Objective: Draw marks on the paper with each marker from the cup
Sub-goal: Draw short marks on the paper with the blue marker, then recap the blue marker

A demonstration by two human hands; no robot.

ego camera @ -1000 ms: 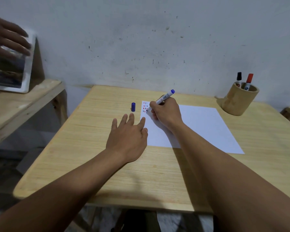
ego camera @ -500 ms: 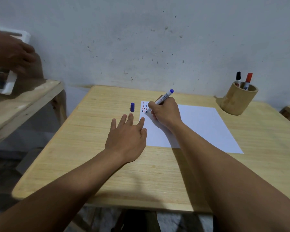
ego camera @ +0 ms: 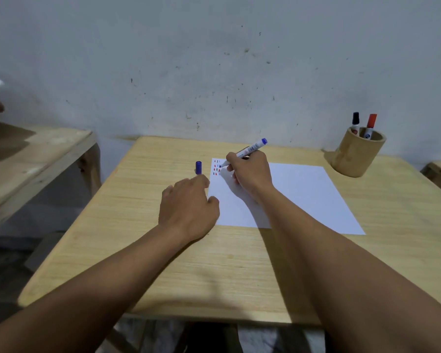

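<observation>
Here the right hand [ego camera: 250, 171] pinches the blue marker [ego camera: 247, 151], tip on the paper's [ego camera: 298, 194] far left corner among red and blue dashes. The left hand [ego camera: 189, 207], fingers curled and empty, sits beside the upright cap [ego camera: 198, 167]. Likely next: recapping, then the cup [ego camera: 355, 155] for another marker

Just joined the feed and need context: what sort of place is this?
Probably a plain indoor workroom, not a fitted office. A bare wooden table stands against a scuffed white wall, with a second rough wooden bench alongside. Only paper and a wooden cup of markers sit out.
</observation>
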